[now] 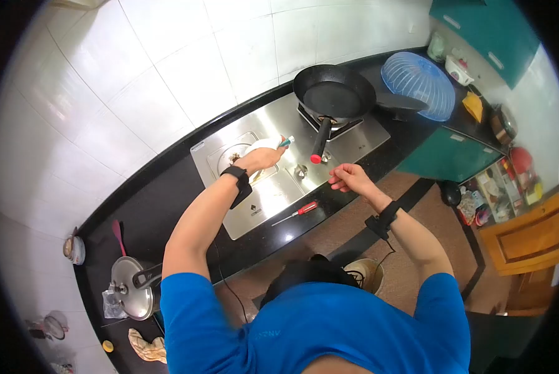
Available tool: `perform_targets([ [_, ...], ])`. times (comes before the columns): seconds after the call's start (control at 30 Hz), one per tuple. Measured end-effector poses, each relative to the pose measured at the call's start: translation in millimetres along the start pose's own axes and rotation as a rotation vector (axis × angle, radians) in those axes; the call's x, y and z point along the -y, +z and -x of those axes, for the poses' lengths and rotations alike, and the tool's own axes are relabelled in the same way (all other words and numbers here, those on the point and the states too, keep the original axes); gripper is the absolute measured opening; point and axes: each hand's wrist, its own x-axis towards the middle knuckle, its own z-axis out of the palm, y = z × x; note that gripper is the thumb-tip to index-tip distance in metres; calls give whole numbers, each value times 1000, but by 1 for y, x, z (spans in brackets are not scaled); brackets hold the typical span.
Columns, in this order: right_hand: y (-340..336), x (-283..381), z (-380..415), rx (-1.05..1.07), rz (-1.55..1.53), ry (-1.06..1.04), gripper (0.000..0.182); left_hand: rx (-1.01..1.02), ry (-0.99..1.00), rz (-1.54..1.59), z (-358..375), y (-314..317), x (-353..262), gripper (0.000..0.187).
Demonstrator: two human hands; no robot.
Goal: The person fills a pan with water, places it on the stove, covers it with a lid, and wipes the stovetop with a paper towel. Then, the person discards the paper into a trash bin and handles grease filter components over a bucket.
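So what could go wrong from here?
Perhaps three things. The pan's handle points toward the person, near the right hand, so a knock might swing the pan. The screwdriver lies loose on the counter near its front edge, where a sleeve or arm could brush it off. And the left hand, holding a white item over the stove, might drop it onto the burner.

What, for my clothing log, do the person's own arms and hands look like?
Short blue sleeves leave the forearms uncovered. The left hand and right hand are ungloved. Both wrists carry chunky black straps; a thin dark cable hangs from the right one.
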Motion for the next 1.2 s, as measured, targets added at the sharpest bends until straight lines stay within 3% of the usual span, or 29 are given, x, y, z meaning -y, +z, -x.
perform_targets([
  [0.1,-6,-17,-36,-15,108,24,28,-1,-56,-118,-28,7,6,47],
  [0.2,-16,-23,-72,-85,286,17,30,-135,-75,-162,-51,17,16,60],
  [0.27,-25,-26,-95,-170,651,-79,34,-67,-148,-132,-66,26,19,74],
  [0.3,-26,-24,-103,-156,666,-77,34,-74,-157,-116,-77,29,20,74],
  [0.37,-23,-14,-108,-253,1081,-202,39,-246,-110,-73,-102,34,19,81],
  [0.43,-22,0,-118,-197,1137,-154,42,-279,-106,-88,-124,38,19,78],
  [0.5,-26,2,-128,-6,1321,-157,41,-276,-115,-91,-141,44,19,73],
  [0.63,-25,0,-148,195,1514,-162,31,-282,-136,-9,-163,54,23,63],
  [0.73,-28,-5,-160,284,1594,-202,29,-423,-104,-58,-181,70,27,49],
  [0.87,-33,-12,-174,296,1542,-206,25,-394,-78,-96,-210,69,34,53],
  [1.03,-25,5,-173,389,1578,-427,23,-488,-78,-196,-237,90,51,45],
  [1.2,-34,1,-172,339,1528,-524,19,-463,-96,-157,-249,93,46,45],
])
